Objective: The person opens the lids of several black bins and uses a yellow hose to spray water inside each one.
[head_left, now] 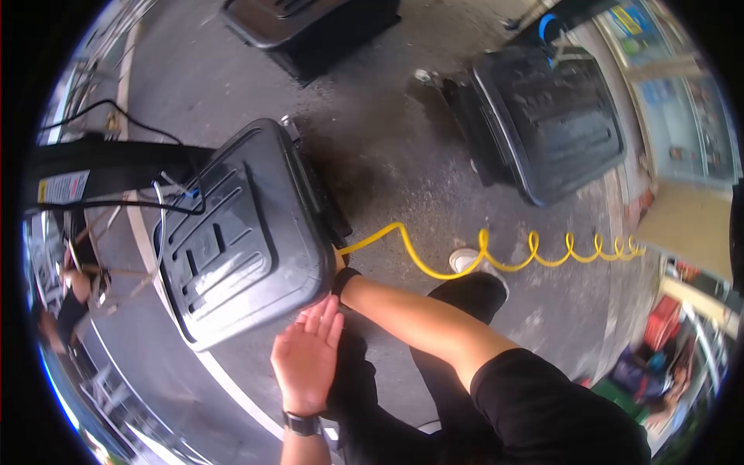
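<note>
A black box with a ribbed lid (232, 232) fills the left middle of the head view. Held palm up at its near edge is my left hand (308, 353), fingers stretched out and nothing in them, a watch (302, 423) on the wrist. My right hand (339, 262) reaches to the box's right side, where the lid's corner hides its fingers; a dark band (344, 283) circles that wrist. From beside the right hand runs a yellow coiled hose (434, 271). I cannot tell what the right hand grips.
A second black ribbed box (554, 128) stands upper right, another dark box (318, 35) at the top. A black beam (116, 167) with cables joins the near box at left. My shoe (473, 262) is by the hose. A red container (663, 322) stands far right; people are at left.
</note>
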Tool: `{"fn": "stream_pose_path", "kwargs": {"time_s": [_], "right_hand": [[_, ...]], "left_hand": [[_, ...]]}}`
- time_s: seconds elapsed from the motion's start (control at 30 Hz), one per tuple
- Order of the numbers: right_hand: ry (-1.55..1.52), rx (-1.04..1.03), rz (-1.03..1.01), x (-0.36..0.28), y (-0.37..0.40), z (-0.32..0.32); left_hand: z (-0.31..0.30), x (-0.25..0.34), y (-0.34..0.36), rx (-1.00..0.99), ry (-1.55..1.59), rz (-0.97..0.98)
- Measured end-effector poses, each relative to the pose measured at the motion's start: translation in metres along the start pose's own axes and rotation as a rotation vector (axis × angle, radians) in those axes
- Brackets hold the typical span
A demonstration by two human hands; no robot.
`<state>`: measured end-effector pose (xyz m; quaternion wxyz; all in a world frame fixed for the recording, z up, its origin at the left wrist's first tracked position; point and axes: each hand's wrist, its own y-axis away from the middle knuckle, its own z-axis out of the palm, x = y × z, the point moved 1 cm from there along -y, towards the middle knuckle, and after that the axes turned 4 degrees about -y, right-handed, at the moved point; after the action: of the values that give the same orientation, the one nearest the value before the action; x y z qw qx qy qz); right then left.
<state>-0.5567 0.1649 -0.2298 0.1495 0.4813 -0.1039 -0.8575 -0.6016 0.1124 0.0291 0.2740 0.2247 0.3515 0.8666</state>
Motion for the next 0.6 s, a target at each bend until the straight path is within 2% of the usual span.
{"fn": "stream_pose_path", "kwargs": {"time_s": [0.03,0.13,0.23,0.6], "right_hand": [[-0.052,0.017,0.012,0.011,-0.004,-0.004],[0.149,0.108,-0.135,-0.017,0.006,-0.006],[0.216,0.186,-0.242,-0.031,0.007,-0.004],[0.263,0.270,-0.635,-0.061,0.021,0.003]], "left_hand": [[-0.004,0.004,-0.004,0.014,-0.003,-0.049],[-0.020,0.012,-0.016,-0.051,-0.024,-0.170],[-0.039,0.017,-0.032,-0.082,-0.094,-0.241],[-0.077,0.026,-0.054,-0.256,-0.297,-0.299]]}}
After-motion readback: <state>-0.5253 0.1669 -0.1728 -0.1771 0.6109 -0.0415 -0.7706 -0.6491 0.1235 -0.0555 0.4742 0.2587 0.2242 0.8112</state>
